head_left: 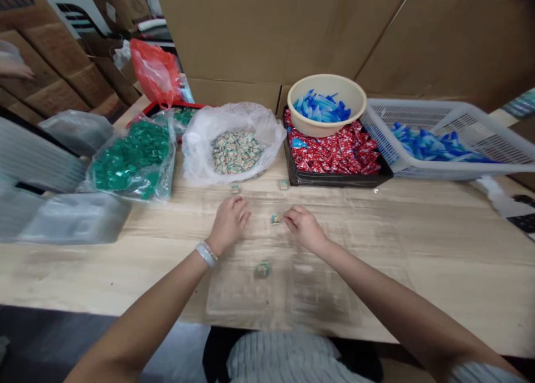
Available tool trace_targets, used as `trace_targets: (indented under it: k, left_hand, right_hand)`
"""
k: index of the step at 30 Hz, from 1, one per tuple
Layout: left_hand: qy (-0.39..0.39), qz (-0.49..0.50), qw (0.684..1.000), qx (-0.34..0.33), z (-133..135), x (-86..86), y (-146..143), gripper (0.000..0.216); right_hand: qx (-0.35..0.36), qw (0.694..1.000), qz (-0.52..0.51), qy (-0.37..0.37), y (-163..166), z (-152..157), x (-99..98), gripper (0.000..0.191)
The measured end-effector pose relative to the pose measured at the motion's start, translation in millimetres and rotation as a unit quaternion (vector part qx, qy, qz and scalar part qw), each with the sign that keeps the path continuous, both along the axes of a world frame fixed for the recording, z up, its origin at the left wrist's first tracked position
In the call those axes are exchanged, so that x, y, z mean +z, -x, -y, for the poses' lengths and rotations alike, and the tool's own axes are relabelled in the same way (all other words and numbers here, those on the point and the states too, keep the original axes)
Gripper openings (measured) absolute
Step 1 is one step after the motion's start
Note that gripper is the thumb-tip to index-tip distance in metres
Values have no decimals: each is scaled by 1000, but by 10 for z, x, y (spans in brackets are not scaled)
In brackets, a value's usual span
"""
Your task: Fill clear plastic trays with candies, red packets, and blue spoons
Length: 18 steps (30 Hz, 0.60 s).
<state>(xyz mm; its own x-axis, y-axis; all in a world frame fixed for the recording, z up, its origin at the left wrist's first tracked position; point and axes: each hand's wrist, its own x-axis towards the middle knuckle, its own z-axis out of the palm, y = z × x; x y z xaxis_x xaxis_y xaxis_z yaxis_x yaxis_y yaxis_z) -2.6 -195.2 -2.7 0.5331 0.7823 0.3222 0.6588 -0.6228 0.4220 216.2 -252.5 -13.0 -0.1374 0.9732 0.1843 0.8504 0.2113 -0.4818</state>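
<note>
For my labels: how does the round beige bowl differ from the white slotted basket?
The round beige plastic bowl has solid walls; the rectangular white slotted plastic basket has open slots. The bowl sits on red packets; the basket sits beside them. Both hold blue pieces.

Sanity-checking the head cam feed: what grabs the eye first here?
The red packets heaped in a black tray at centre back, and the green sweets in a clear bag at left. Nearer, the right hand touches a small wrapped sweet on the wooden table, the left hand curled beside it.
</note>
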Motion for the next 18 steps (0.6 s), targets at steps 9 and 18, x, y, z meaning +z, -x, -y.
trace_targets:
  k: [9, 18]
  left_hand:
    - [77, -81, 990, -88, 90, -78, -598, 14]
    - [101, -89, 987, -93, 19, -94, -638, 5]
  right_hand:
    - [30, 999, 6, 29, -34, -169, -122, 14]
    - [77, 996, 40, 22, 3, -222, -122, 20]
